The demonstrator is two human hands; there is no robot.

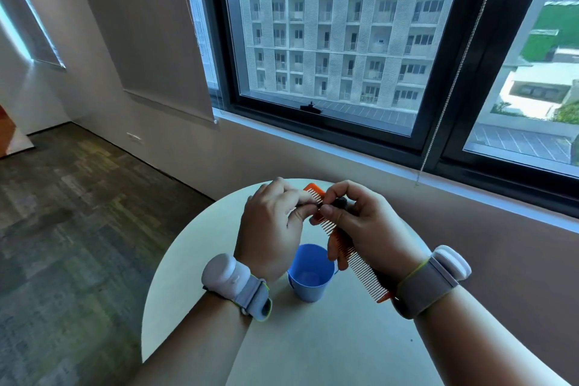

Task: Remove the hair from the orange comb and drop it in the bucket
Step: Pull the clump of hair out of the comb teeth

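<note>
Head camera looks down on a round pale bench (329,338) in the lower middle of the frame, with both of the person's forearms reaching up from the bottom edge. The right hand (363,229) holds the orange comb (351,255) above the bench: its grip is wrapped round the comb's spine, thumb lying across the teeth near the middle, fingers curled behind. The comb runs on a slant, one end at upper centre near the far edge of the bench, the other end down by the right wrist. A small dark clump of hair (340,203) sits in the teeth just under the right index finger, between the two hands. The left hand (269,229) is beside it to the left, its thumb and fingertips drawn together in a pinching grip at the comb's teeth next to the hair; whether they have hold of any strands is too small to tell. Below the hands, standing upright on the bench, is the blue bucket (310,274), open mouth up, its inside looking bare; the comb's lower half hangs just above its right rim. Each wrist carries a grey strap with a white pod (225,273). Behind the bench, a dark-framed window (438,135) fills the upper right, and carpeted floor (78,213) lies at left.
</note>
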